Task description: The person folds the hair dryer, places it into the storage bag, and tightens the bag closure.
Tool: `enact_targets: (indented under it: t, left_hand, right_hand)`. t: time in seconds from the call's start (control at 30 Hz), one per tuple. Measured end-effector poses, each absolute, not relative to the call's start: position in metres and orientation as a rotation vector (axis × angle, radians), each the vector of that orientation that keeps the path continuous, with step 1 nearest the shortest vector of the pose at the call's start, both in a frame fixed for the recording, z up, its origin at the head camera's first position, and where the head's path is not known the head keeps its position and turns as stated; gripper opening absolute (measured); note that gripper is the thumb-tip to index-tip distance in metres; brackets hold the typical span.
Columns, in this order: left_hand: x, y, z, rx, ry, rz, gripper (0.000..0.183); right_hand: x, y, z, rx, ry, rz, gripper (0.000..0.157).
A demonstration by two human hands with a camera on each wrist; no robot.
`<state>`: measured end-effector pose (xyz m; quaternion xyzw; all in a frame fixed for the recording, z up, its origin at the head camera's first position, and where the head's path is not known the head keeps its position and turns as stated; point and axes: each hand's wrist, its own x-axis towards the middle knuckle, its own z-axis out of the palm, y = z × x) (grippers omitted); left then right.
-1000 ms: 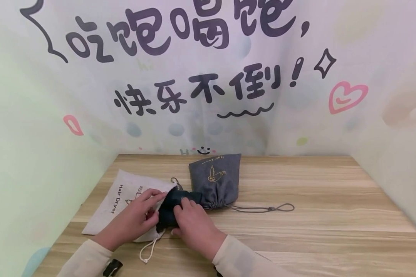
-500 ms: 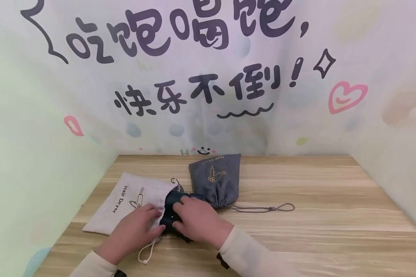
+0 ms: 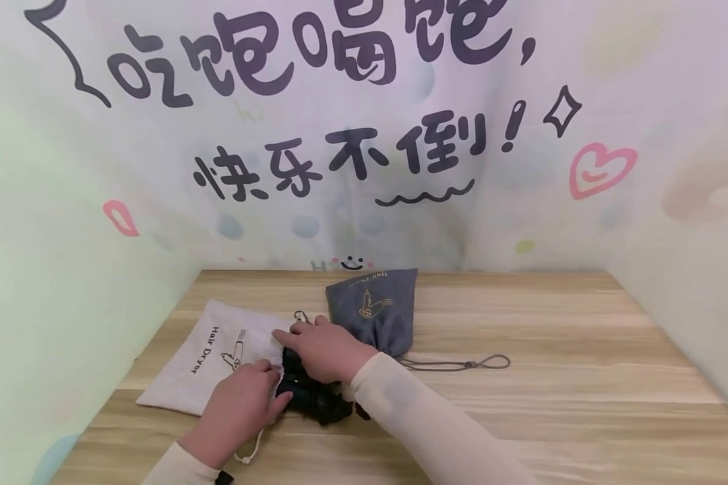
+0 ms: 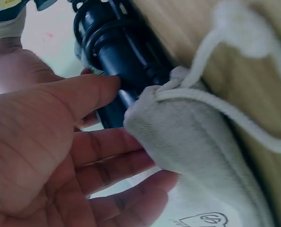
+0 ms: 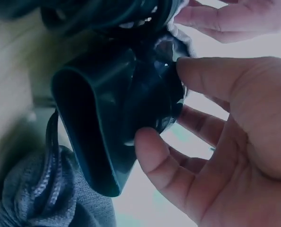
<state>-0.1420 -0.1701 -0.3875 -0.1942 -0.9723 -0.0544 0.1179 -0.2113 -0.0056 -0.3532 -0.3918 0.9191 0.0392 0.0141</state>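
Note:
A black hair dryer (image 5: 107, 90) lies partly inside a pale cloth drawstring bag (image 3: 188, 364) printed "Hair Dryer". Its flat nozzle and its handle (image 3: 306, 397), with the cord coiled along it, stick out of the mouth on the right. My left hand (image 3: 243, 397) holds the bag's near rim; its thumb lies against the handle and its fingers bend against the cloth. From the far side, my right hand (image 3: 321, 347) has thumb and fingers around the dryer beside the rim, and its index finger reaches onto the bag. The dryer's front part is hidden in the bag.
Behind the right hand lies a grey drawstring bag (image 3: 373, 310), gathered at the neck, its cord (image 3: 485, 364) trailing right across the wood-grain table (image 3: 552, 404). A white cord loop (image 3: 251, 448) hangs from the pale bag's near side. Printed cloth walls (image 3: 491, 236) enclose the table.
My right hand has moved left and away from me, from the dryer's body to the bag's mouth, leaving the handle and coiled cord in view. The left hand stays at the near rim.

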Motion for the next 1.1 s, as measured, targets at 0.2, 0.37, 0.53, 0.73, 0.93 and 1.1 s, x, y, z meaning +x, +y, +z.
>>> enact_targets:
  t: [0.2, 0.37, 0.53, 0.73, 0.93, 1.1]
  left_hand:
    - [-0.143, -0.168, -0.382, -0.621, -2.838, -0.145, 0.028]
    - [-0.144, -0.166, -0.383, -0.623, -2.846, -0.142, 0.027]
    - [-0.145, -0.166, -0.383, -0.635, -2.834, -0.096, 0.028]
    - [-0.148, -0.165, -0.381, -0.675, -2.828, -0.082, 0.03]
    - [-0.15, -0.167, -0.379, -0.705, -2.822, -0.081, 0.031]
    - [-0.148, -0.17, -0.38, -0.709, -2.816, -0.064, 0.031]
  right_hand:
    - [-0.218, -0.008, -0.351, -1.191, 2.814, 0.13, 0.05]
    - [-0.223, -0.004, -0.356, -1.193, 2.79, 0.008, 0.05]
    - [-0.226, -0.002, -0.356, -1.173, 2.783, -0.05, 0.05]
    - [-0.224, -0.002, -0.351, -1.183, 2.81, -0.026, 0.05]
    - [-0.225, -0.003, -0.351, -1.197, 2.794, -0.053, 0.05]
    - [-0.225, -0.005, -0.353, -1.202, 2.787, -0.067, 0.05]
